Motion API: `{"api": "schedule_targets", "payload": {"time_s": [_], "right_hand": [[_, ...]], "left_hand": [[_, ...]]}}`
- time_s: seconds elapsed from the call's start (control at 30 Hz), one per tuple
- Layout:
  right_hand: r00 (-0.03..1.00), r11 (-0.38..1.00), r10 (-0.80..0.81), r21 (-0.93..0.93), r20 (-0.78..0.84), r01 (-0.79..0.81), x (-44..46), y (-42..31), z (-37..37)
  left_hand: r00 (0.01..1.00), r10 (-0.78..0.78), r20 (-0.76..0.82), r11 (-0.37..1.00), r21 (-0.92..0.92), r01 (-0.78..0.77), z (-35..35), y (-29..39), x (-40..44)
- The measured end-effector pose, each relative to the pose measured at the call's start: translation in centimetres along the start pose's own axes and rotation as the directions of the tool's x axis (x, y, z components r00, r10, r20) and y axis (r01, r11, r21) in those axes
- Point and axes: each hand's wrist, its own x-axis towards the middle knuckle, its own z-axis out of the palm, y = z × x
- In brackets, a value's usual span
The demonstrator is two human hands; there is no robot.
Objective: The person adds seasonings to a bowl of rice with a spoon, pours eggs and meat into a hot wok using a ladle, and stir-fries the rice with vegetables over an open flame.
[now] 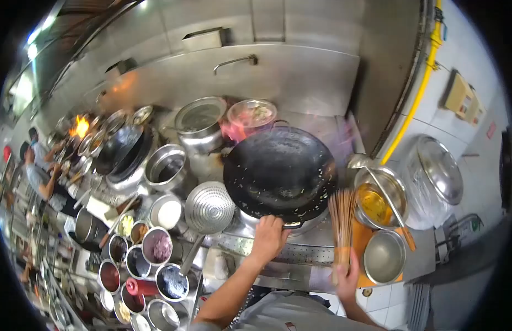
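A large black wok (278,171) sits on the burner in front of me, small pale bits of food scattered over its inside. My left hand (271,238) is closed at the wok's near rim, beside the loop handle (293,225); fingers curl over the edge. Upright in my right hand (347,274) is a bamboo wok brush (342,212), gripped low on its bound end, bristles pointing up. The brush stands just right of the wok, apart from my left hand. Left of the wok lies a perforated metal strainer ladle (210,207).
Flames or hot glare (347,135) show behind the wok. Steel pots (200,118) stand at the back left, containers of ingredients (157,245) at the lower left. To the right are a bowl of yellow oil (377,201) and a steel bowl (384,256). Co-workers (38,171) stand far left.
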Motion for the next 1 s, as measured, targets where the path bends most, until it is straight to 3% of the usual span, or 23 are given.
{"api": "schedule_targets", "payload": {"time_s": [0.07, 0.17, 0.2, 0.23, 0.27, 0.33, 0.4, 0.47, 0.5, 0.57, 0.6, 0.63, 0.7, 0.77, 0.83, 0.9, 0.93, 0.97, 1.0], "right_hand": [[1.0, 1.0, -0.021, -0.008, 0.004, 0.021, -1.4, 1.4, 0.5], [0.991, 0.989, 0.132, -0.06, -0.01, -0.132, -2.4, 3.7, 0.6], [0.999, 0.932, 0.017, -0.362, -0.029, -0.026, -1.5, 6.0, -0.7], [0.991, 0.777, -0.129, -0.619, 0.021, 0.114, 0.1, 7.5, -1.6], [0.995, 0.691, 0.021, -0.721, 0.095, 0.054, 1.2, 6.5, -1.9], [0.958, 0.406, 0.048, -0.882, 0.282, 0.24, 3.1, 4.7, -2.5], [0.908, 0.45, -0.084, -0.797, 0.411, 0.402, 3.6, 4.8, -3.2], [0.899, 0.715, 0.013, -0.632, 0.438, 0.298, 2.5, 2.8, -1.6], [0.855, 0.71, 0.033, -0.615, 0.517, 0.344, 2.7, 1.6, -0.4], [0.68, 0.693, 0.341, -0.662, 0.649, 0.284, 3.0, -0.5, 3.3], [0.684, 0.728, 0.412, -0.669, 0.602, 0.149, 1.4, -2.2, 6.0], [0.661, 0.732, 0.405, -0.657, 0.632, 0.18, -0.1, -3.4, 8.6], [0.545, 0.848, 0.267, -0.463, 0.794, 0.259, -3.1, -5.1, 13.2], [0.448, 0.89, 0.248, -0.385, 0.859, 0.246, -3.6, -2.1, 15.9], [0.356, 0.927, 0.223, -0.311, 0.907, 0.211, -6.0, -0.3, 18.5], [0.296, 0.937, 0.093, -0.184, 0.951, 0.297, -10.1, 0.3, 21.7], [0.203, 0.846, 0.257, -0.322, 0.945, 0.425, -13.1, -2.7, 23.7], [0.183, 0.847, 0.251, -0.307, 0.951, 0.434, -15.4, -2.8, 25.0], [0.095, 0.837, 0.319, -0.328, 0.943, 0.438, -17.4, -2.8, 26.0]], "left_hand": [[0.995, 0.006, 0.101, 0.999, -0.041, -0.002, -0.5, 0.3, 0.1], [0.997, -0.031, 0.078, 0.999, 0.02, 0.029, -1.2, 1.2, -0.1], [0.994, -0.056, 0.099, 0.998, 0.01, 0.055, -1.0, 1.3, -0.6], [0.992, -0.083, 0.094, 0.997, 0.011, 0.082, -0.5, 1.1, -0.8], [0.997, -0.066, 0.051, 0.998, -0.01, 0.067, -0.2, 0.9, -1.0], [0.994, -0.033, -0.105, 0.999, -0.009, 0.032, -0.6, 0.8, -2.1], [0.984, -0.105, -0.142, 0.994, 0.001, 0.106, -3.3, 2.7, -4.0], [0.95, -0.239, -0.199, 0.969, 0.02, 0.248, -6.4, 4.7, -7.7], [0.945, -0.287, -0.158, 0.958, -0.032, 0.286, -7.6, 5.6, -9.1], [0.927, -0.34, -0.157, 0.94, -0.072, 0.333, -9.8, 5.2, -12.1], [0.892, -0.376, -0.252, 0.925, -0.044, 0.378, -11.2, 4.7, -14.6], [0.851, -0.397, -0.343, 0.909, -0.017, 0.417, -12.9, 4.2, -17.3], [0.703, -0.527, -0.478, 0.799, 0.003, 0.601, -19.0, 4.0, -23.6], [0.479, -0.574, -0.664, 0.645, -0.006, 0.764, -23.2, 3.3, -32.4], [0.264, -0.546, -0.795, 0.471, -0.031, 0.881, -27.6, 3.8, -42.3], [-0.025, -0.485, -0.874, 0.286, -0.186, 0.94, -32.4, 5.9, -52.0], [-0.19, -0.431, -0.882, 0.195, -0.296, 0.935, -35.4, 7.9, -55.4], [-0.285, -0.348, -0.893, 0.16, -0.356, 0.921, -37.7, 8.9, -60.4], [-0.413, -0.288, -0.864, 0.186, -0.474, 0.861, -39.7, 9.9, -65.0]]}}
